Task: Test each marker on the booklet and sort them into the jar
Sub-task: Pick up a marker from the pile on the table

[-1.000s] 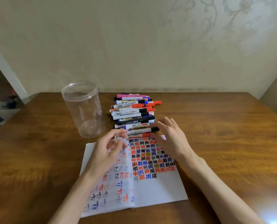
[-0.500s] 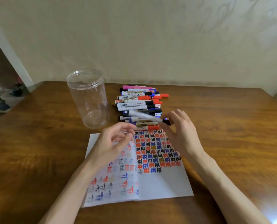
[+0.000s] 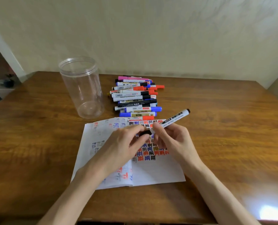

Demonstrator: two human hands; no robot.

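An open booklet [image 3: 157, 171] covered in red, blue and black test marks lies in front of me. Over it my right hand [image 3: 172, 140] grips a white marker [image 3: 175, 118] with its black end pointing up and to the right. My left hand [image 3: 125, 143] pinches the marker's black cap [image 3: 144, 133] at the lower end. A clear jar [image 3: 81, 88] with nothing in it stands upright behind the booklet on the left. A pile of several markers [image 3: 135, 96] lies to the jar's right.
Everything sits on a brown wooden table [image 3: 224, 127]. A pale wall runs behind the table's far edge. A bright glare spot [image 3: 271, 211] shows at the near right corner.
My right hand has lifted the black-capped marker off the pile and brought it over the booklet. My left hand has come up to pinch its cap.
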